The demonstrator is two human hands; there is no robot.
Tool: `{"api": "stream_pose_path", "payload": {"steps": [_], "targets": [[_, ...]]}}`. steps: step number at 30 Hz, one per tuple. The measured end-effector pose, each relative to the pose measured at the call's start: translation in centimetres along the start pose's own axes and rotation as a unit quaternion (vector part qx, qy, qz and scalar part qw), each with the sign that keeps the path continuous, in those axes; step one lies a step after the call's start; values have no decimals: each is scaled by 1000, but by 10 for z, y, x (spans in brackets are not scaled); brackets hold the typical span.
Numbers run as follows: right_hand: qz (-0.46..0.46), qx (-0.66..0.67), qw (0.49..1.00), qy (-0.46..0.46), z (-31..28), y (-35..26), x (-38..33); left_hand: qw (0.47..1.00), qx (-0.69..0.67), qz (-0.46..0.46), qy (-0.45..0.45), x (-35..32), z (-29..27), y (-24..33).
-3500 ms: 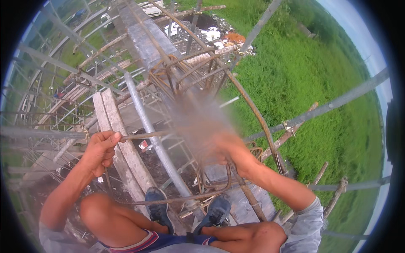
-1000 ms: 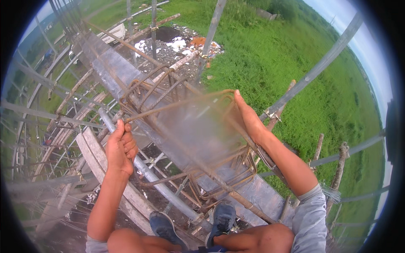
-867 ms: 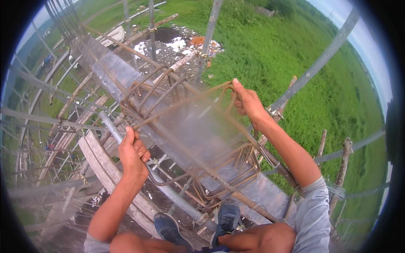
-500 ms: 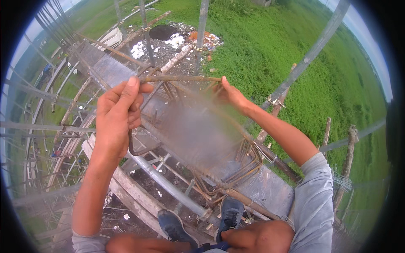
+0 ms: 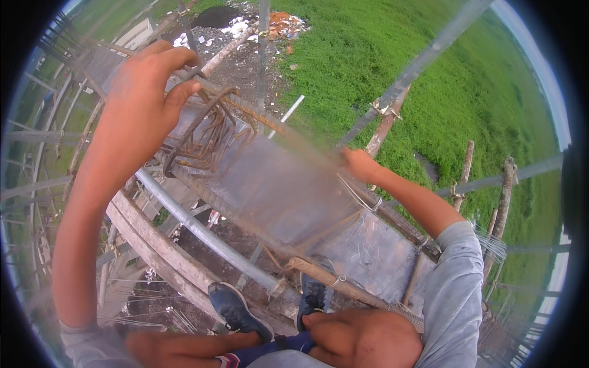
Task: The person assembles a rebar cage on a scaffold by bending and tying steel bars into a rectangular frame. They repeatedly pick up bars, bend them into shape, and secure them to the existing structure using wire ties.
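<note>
My left hand [image 5: 144, 86] is up at the far left, thumb and fingers curled around the dark bent corner of a rebar stirrup. Under and beside it, several rusty rebar stirrups [image 5: 208, 132] hang bunched together on long bars above the sheet-metal plank. My right hand [image 5: 361, 165] is closed at the long rusty rebar [image 5: 279, 127] on the far side; its fingertips are blurred and partly hidden. Thin tie wire [image 5: 356, 196] hangs just below that hand.
A grey sheet-metal plank [image 5: 270, 190] runs diagonally beneath the bars. Nearer stand a curved steel pipe [image 5: 202, 230], wooden boards [image 5: 162, 248] and a tied wooden pole [image 5: 337, 282]. My shoes [image 5: 239, 313] perch on scaffolding high over the ground. A slanting steel post [image 5: 423, 67] rises at right.
The stirrup stretched between both hands has left the middle. My left hand has moved up and left to the bunched stirrups. My right hand has come down and right along the long bar.
</note>
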State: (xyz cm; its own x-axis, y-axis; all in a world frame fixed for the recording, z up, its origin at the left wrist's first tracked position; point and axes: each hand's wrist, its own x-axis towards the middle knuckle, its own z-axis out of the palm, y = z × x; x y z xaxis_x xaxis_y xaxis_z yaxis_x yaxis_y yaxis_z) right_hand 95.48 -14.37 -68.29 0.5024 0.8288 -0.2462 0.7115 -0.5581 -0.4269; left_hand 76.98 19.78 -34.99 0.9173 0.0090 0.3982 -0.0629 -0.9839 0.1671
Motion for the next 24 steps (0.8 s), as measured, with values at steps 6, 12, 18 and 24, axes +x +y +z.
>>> {"api": "stream_pose_path", "payload": {"steps": [6, 12, 18, 24], "targets": [[100, -8, 995, 27, 13, -5, 1, 862, -177, -95, -465, -96, -58, 13], [62, 58, 996, 0, -17, -7, -13, 852, -247, -275, -370, -278, 156, -2], [83, 115, 989, 33, -14, -1, -31, 868, -272, -320, -264, -320, 288, 31], [90, 94, 990, 58, -10, -3, -24, 929, -147, -248, -233, -292, 296, 32]]}}
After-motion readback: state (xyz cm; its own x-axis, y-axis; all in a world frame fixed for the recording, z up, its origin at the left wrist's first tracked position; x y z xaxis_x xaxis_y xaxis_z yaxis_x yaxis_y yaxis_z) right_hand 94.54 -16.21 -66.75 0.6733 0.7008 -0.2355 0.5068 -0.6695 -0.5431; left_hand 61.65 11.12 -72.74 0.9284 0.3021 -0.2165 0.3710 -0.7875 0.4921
